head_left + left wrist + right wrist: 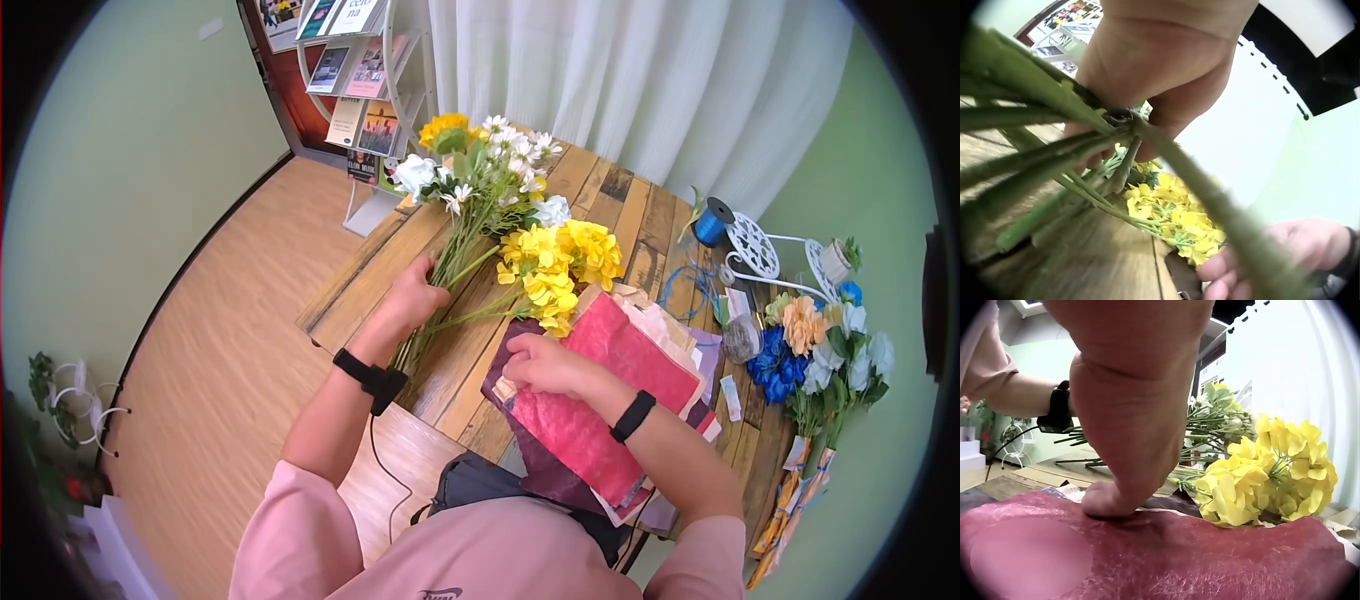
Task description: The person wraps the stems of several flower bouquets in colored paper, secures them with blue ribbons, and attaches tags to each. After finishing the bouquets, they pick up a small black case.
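Note:
My left hand (412, 297) grips a bundle of long green stems (1041, 150) in the middle of the table's left side. White daisies (520, 155), white blooms and an orange-yellow flower (445, 130) top the bundle. Yellow flowers (555, 265) lie beside it, their stems reaching toward the left hand. My right hand (548, 365) pinches the left edge of a red wrapping paper sheet (620, 385); in the right wrist view its thumb lies on the sheet (1166, 556) and the other fingers are mostly hidden. Dark purple paper (540, 455) and cream sheets lie under the red one.
At the right stand a blue ribbon spool (713, 222), loose blue ribbon (692, 283) and a white metal stand (752, 245). Blue, peach and white flowers (805, 325) lie near the table's right edge. A dark bag (470, 490) is at the front edge; a magazine rack (365, 100) stands behind.

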The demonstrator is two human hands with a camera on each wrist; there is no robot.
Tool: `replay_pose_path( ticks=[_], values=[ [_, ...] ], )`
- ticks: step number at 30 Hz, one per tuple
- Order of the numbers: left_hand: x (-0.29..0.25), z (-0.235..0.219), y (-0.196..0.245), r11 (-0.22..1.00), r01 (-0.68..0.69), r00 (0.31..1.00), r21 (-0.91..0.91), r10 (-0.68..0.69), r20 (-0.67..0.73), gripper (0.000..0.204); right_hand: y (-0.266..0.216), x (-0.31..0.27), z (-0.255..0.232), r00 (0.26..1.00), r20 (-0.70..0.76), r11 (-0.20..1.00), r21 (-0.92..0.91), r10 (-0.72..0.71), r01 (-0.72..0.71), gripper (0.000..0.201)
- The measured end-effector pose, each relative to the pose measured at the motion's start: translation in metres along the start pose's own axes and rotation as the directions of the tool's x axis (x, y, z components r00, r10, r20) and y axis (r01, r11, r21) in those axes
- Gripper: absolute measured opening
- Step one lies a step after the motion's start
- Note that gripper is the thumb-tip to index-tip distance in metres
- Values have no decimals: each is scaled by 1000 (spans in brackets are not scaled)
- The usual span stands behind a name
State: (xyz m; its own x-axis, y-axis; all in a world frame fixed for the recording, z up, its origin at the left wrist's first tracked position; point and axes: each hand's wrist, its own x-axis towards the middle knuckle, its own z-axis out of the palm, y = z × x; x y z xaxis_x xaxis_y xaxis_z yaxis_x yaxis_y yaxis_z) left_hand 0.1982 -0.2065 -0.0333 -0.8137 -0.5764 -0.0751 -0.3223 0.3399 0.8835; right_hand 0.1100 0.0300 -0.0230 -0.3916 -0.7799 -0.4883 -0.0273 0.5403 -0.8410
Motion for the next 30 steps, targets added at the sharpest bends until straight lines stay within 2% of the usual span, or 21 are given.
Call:
replay_pose_path(
  ticks=[2,4,6,8,9,10,11,12,16,19,22,24,28,30],
  values=[
    [1,-1,7,992,108,993,-60,-105,54,36,2,7,-4,999,32,999,33,34,-35,58],
    [-1,1,13,995,73,996,-74,-68,63,39,3,14,-7,996,64,995,68,67,-71,59],
    [-1,5,14,995,40,997,-89,-34,72,42,1,19,-6,997,73,988,146,37,-47,41],
    [1,8,9,985,-41,995,167,26,93,56,5,30,-5,996,73,978,198,56,-69,37],
    [-1,11,6,985,-40,995,170,24,95,56,8,34,-5,994,80,966,241,80,-97,33],
    [-6,13,8,911,-134,990,391,104,96,58,8,35,-4,993,82,965,243,81,-98,33],
    [-10,15,12,780,-214,977,589,181,115,60,7,36,-3,994,65,964,245,91,-104,32],
    [-13,16,17,767,-124,987,630,33,155,62,5,37,-3,994,46,963,247,99,-108,31],
    [-18,11,26,786,-142,984,602,47,170,60,-1,33,-2,992,33,963,235,124,-129,37],
    [-19,7,23,774,-190,981,604,127,146,54,0,32,-1,993,45,968,223,105,-113,44],
    [-17,7,17,709,-195,981,678,127,149,49,-2,32,2,992,91,974,203,85,-102,49],
    [-15,8,17,709,-165,985,685,88,147,42,-6,32,5,990,132,982,173,58,-81,48],
    [-12,8,20,727,-145,989,672,91,115,36,-8,37,11,993,106,979,192,46,-65,46],
    [-12,3,28,815,-70,991,576,-8,131,35,-12,42,13,999,50,972,234,9,-21,53]
  ],
)
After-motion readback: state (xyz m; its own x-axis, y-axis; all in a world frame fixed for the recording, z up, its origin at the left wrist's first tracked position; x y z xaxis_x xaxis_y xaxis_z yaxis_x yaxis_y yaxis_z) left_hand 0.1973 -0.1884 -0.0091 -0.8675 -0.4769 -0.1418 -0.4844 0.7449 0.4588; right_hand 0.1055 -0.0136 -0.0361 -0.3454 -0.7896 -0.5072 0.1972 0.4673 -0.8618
